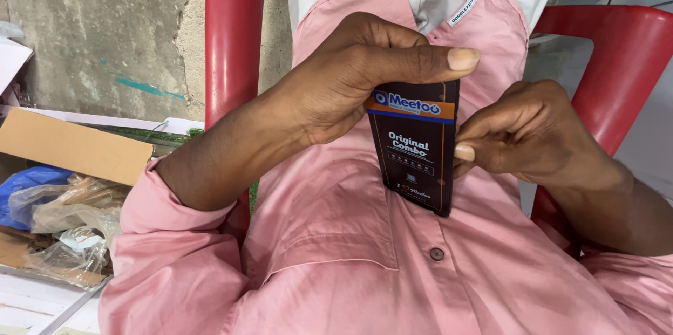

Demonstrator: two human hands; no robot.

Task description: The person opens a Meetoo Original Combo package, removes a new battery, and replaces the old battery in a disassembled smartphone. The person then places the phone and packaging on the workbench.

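A flat black carton (pixel 415 153) with an orange and blue band near its top is held upright in front of a pink buttoned shirt (pixel 336 251). My left hand (pixel 357 76) grips the carton's top end, thumb stretched along the upper edge and fingers behind it. My right hand (pixel 526 132) pinches the carton's right edge with thumb and fingertips at about mid-height. Both forearms come out of pink sleeves. The carton's back face is hidden.
A red plastic chair (pixel 617 48) frames the shirt on both sides. At the left sit an open cardboard box (pixel 70 146), crumpled clear plastic bags (pixel 70 223) and a blue bag (pixel 28 184). A rough concrete wall (pixel 105 26) stands behind.
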